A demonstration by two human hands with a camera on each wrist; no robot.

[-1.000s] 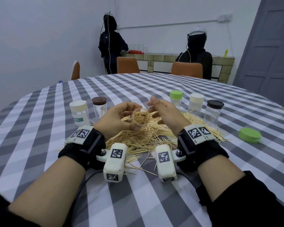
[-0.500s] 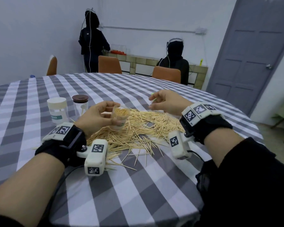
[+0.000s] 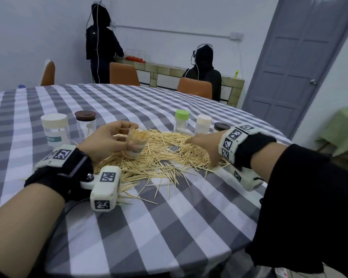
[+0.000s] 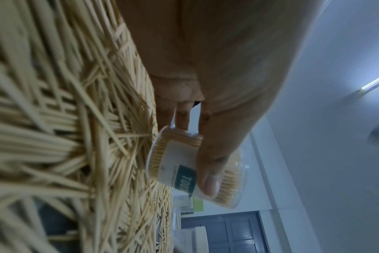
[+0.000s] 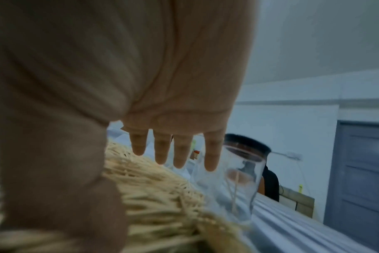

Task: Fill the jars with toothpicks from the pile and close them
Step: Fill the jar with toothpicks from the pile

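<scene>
One full toothpick jar [image 3: 136, 141] is gripped by the left hand [image 3: 107, 140]; the right hand [image 3: 204, 143], fingers spread, next must find its lid.

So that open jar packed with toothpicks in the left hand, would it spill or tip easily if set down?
Probably light: the left hand holds the open jar with thumb and fingertips only. It has no lid and looks packed to the rim, so tilting could shed toothpicks. Set on the loose toothpick pile it may wobble; the bare tablecloth looks steadier.

Left hand [image 3: 107, 140] gripping, right hand [image 3: 204, 144] seemingly outstretched.
</scene>
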